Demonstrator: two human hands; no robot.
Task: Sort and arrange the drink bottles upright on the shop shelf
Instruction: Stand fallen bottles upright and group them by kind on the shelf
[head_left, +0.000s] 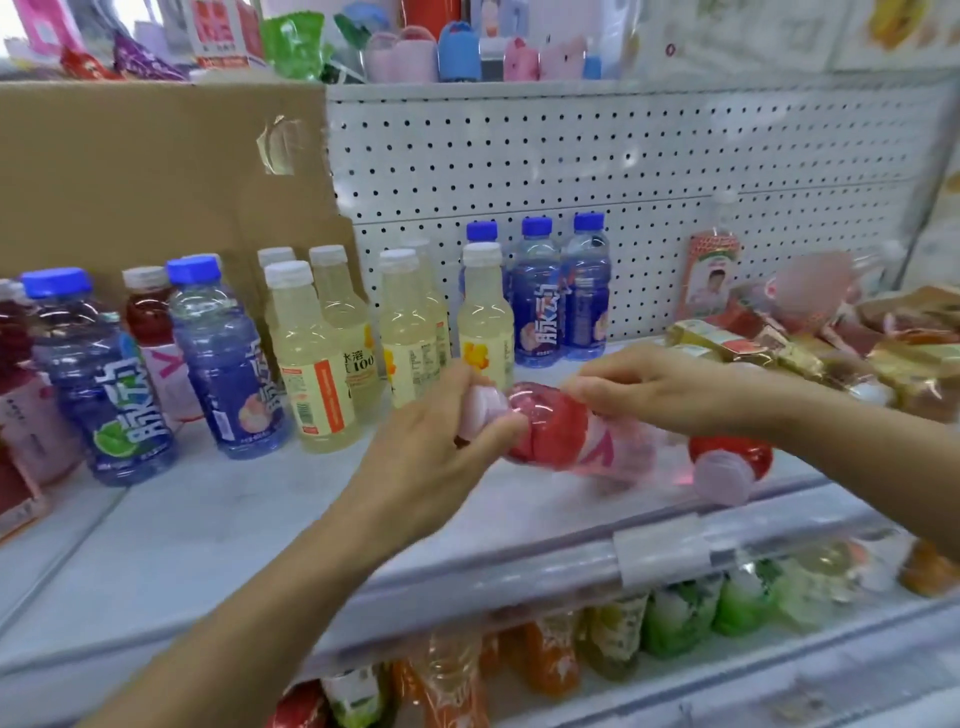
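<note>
Leftward, blue bottles (104, 384) and pale yellow bottles (311, 358) stand upright on the white shelf (208, 525). At centre, the left hand (441, 447) has its grip curled round the pink cap end of a red bottle (561, 431), which is held on its side. The right hand (660, 387) has its grip closed over the same bottle's body. Further right, a second red bottle (727, 462) lies flat on the shelf.

My left hand (431, 441) is covering part of the pink cap (485, 410) of the red bottle (550, 436), and my right hand (660, 389) is hiding a part of its shoulder. My right arm (857, 447) is hiding the body of a second red bottle (727, 460). The snack packets (831, 332) are appearing blurred. The left edge is cutting off the dark red bottles (15, 374).
</note>
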